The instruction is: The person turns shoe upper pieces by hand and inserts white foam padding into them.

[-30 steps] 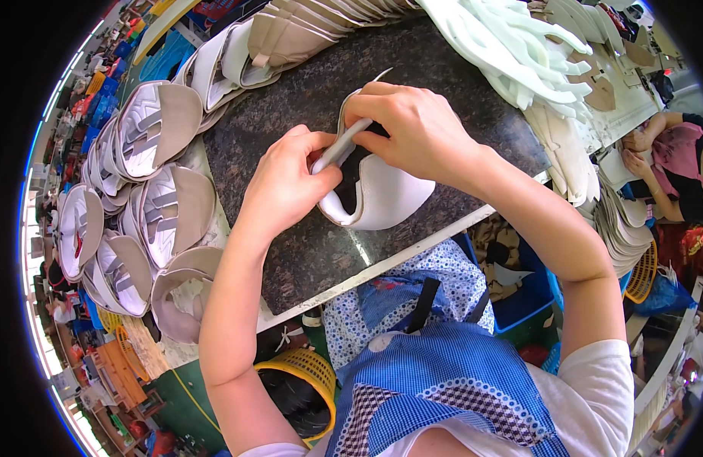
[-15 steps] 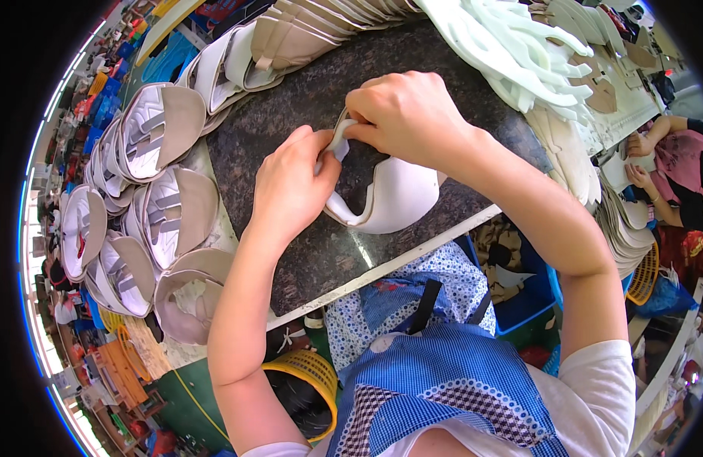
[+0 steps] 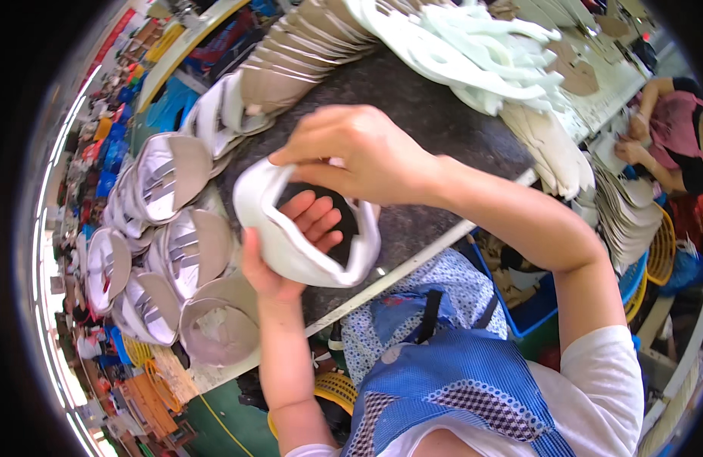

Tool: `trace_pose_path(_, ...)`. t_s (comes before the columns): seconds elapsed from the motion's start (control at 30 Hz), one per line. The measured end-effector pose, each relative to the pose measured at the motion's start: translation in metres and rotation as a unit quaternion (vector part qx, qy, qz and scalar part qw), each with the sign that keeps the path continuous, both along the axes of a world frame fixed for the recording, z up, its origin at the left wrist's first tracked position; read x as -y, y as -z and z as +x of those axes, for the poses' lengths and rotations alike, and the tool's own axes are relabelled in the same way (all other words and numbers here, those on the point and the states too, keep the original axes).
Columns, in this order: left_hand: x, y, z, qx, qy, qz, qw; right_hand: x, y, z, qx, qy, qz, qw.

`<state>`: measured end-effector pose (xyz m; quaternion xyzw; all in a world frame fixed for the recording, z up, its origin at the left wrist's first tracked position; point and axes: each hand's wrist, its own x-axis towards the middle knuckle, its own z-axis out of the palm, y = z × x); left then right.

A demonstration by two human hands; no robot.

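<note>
— Nearest first?

— Blue checked apron (image 3: 458,381) at the bottom, white sleeve (image 3: 602,388) to its right. Just above, lifted off the near edge of the dark worktop (image 3: 427,114): a white shoe upper (image 3: 290,244), bent into an open loop.

— Left hand?

— Left hand (image 3: 290,251) cupped under and inside the loop, palm up, fingers (image 3: 317,217) showing through the opening. Closed loosely on the lower band, not flat.

— Right hand?

— Right hand (image 3: 366,156) over the top, fingers curled down, pinching the upper rim near the loop's left end. So both clamped on the same piece, one below, one above, close together but not touching as far as can be told.

— Which way does it lie?

— Long axis running left to right across the body, dipping slightly to the right. Open mouth facing up toward the camera. Wider curved end at the left, narrower end at the right near the worktop's near edge. Left hand nearer to the bulk of it; right holding only the rim.

— And beyond?

— Along the worktop's left edge, a row of grey-and-white strapped uppers (image 3: 168,175), overlapped like scales. At the far edge, a fanned stack of beige pieces (image 3: 306,46). At the far right corner, a heap of white cut pieces (image 3: 473,46). Farther right, off the worktop, stacked flat soles (image 3: 625,213) and another person (image 3: 679,129) bent over separate work.
</note>
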<state>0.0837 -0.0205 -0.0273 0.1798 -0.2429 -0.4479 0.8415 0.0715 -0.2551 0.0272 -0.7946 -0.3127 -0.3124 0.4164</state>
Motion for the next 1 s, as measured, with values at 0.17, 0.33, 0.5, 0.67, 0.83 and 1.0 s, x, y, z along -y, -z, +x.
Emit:
trace_pose_path(0.17, 0.032, -0.067, -0.034, 0.061, -0.237, 0.115, 0.963, 0.002, -0.029, -0.043, 0.038, 0.120, 0.217, 0.968)
trace_pose_path(0.33, 0.050, -0.055, -0.046, 0.090, -0.335, 0.101, 0.933, -0.061, -0.016, -0.070, 0.088, 0.116, 0.005, 0.989)
trace_pose_path(0.5, 0.047, -0.041, -0.052, 0.136, -0.300, 0.096, 0.939, -0.065, 0.008, -0.077, -0.066, 0.123, 0.183, 0.973)
trace_pose_path(0.67, 0.031, -0.046, -0.056, -0.029, -0.313, 0.294, 0.903, -0.041, 0.008, -0.059, -0.411, -0.121, 0.492, 0.758)
trace_pose_path(0.83, -0.003, -0.078, -0.050, 0.001, -0.248, 0.242, 0.938, -0.026, 0.008, -0.036, -0.411, -0.138, 0.538, 0.723)
trace_pose_path(1.0, -0.014, -0.089, -0.045, 0.029, -0.278, 0.199, 0.939, -0.050, 0.000, -0.064, -0.300, -0.033, 0.277, 0.912)
